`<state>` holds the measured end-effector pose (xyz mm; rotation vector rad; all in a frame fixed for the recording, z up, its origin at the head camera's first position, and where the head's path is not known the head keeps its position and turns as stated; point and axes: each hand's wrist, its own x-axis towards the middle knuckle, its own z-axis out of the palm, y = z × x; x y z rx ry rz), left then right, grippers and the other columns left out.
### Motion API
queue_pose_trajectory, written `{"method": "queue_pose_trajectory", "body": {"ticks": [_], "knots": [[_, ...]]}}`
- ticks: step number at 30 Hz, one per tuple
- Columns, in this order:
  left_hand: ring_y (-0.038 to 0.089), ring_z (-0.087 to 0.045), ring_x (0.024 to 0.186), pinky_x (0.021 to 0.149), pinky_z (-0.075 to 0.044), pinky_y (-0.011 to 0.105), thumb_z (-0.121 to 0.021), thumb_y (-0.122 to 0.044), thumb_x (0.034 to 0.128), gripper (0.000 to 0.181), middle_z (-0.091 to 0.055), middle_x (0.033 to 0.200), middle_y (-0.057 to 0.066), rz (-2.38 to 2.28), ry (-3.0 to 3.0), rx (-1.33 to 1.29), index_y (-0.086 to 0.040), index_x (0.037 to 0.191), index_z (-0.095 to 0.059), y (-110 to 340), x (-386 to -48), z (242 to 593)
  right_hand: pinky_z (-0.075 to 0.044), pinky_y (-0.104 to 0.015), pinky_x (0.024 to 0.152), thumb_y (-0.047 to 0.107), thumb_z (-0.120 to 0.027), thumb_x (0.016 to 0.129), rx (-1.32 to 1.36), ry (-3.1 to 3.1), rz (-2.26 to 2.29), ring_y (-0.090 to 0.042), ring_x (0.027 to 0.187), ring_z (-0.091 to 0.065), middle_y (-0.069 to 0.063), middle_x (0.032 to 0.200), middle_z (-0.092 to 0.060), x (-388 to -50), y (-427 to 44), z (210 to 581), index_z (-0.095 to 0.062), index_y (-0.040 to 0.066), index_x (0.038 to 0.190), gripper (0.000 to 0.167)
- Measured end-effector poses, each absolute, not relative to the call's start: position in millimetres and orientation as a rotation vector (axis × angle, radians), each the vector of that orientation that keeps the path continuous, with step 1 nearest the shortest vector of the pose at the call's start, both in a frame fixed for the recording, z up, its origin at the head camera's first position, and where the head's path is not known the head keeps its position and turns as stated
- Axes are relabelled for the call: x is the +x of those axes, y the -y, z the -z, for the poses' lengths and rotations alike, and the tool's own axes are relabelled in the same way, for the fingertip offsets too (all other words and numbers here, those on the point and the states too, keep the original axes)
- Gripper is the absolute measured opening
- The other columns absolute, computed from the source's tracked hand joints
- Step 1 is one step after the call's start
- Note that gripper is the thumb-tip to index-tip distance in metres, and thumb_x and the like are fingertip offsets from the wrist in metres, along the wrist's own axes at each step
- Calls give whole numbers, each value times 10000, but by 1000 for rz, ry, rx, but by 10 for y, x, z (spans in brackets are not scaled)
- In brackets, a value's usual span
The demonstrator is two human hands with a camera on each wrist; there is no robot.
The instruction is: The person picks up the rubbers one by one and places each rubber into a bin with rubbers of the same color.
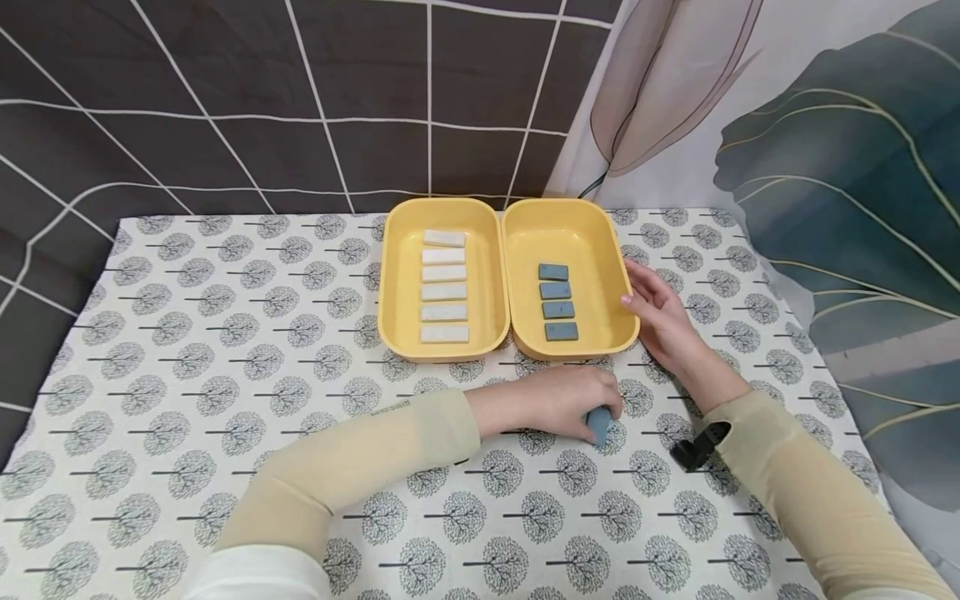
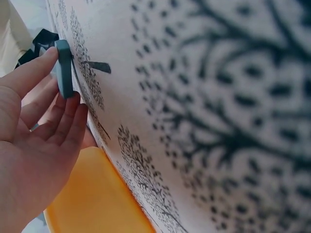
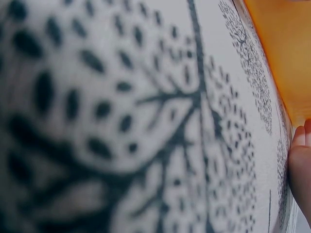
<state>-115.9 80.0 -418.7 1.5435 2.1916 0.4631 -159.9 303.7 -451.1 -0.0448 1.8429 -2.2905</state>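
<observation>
In the head view my left hand (image 1: 558, 400) pinches a blue-grey rectangular block (image 1: 598, 425) over the cloth, in front of the right yellow tray (image 1: 564, 218). The left wrist view shows this block (image 2: 64, 69) between the thumb and fingertips of the left hand (image 2: 41, 114). My right hand (image 1: 663, 321) holds that tray's right side, its thumb over the rim. Only part of the right hand (image 3: 300, 170) shows in the right wrist view, near the tray's yellow wall (image 3: 286, 53). Several blue-grey blocks (image 1: 558, 310) lie in a column inside this tray.
A left yellow tray (image 1: 393, 283) sits against the right one, with several white rectangular blocks (image 1: 444, 292) in a column. Both stand on a tree-print cloth (image 1: 247, 358). Behind hangs a dark gridded cloth (image 1: 360, 75). A black strap (image 1: 699, 447) is on the right wrist.
</observation>
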Motion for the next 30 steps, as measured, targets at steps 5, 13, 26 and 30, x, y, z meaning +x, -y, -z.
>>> {"method": "queue_pose_trajectory", "body": {"ticks": [5, 13, 26, 30], "knots": [[69, -642, 1139, 1051, -514, 170, -863, -336, 895, 348, -714, 1269, -66, -438, -2206, 1560, -197, 1196, -757, -791, -1172, 4157, -547, -195, 1087, -41, -523, 1055, -47, -1832, 2304, -79, 1332, -556, 83, 1493, -540, -1604, -3040, 4514, -411, 144, 1607, 592], [70, -642, 1129, 1052, -515, 175, -852, -340, 905, 327, -719, 1245, -65, -414, -2208, 1594, -194, 1184, -765, -793, -1173, 4136, -556, -203, 1078, -34, -531, 1057, -57, -1823, 2308, -79, 1324, -570, 75, 1502, -539, -1596, -3045, 4518, -399, 134, 1613, 595], [36, -652, 999, 912, -544, 136, -818, -293, 936, 152, -709, 1092, -108, -282, -2246, 1672, -229, 1066, -772, -752, -1179, 4020, -550, -194, 1083, -35, -538, 1054, -44, -1830, 2302, -65, 1328, -572, 79, 1493, -541, -1600, -3035, 4518, -385, 118, 1621, 607], [47, -665, 982, 884, -553, 154, -812, -283, 940, 97, -711, 1057, -114, -238, -2246, 1661, -238, 1016, -772, -726, -1185, 3973, -546, -189, 1085, -36, -537, 1055, -43, -1824, 2303, -56, 1327, -573, 85, 1490, -542, -1600, -3037, 4514, -380, 115, 1623, 608]]}}
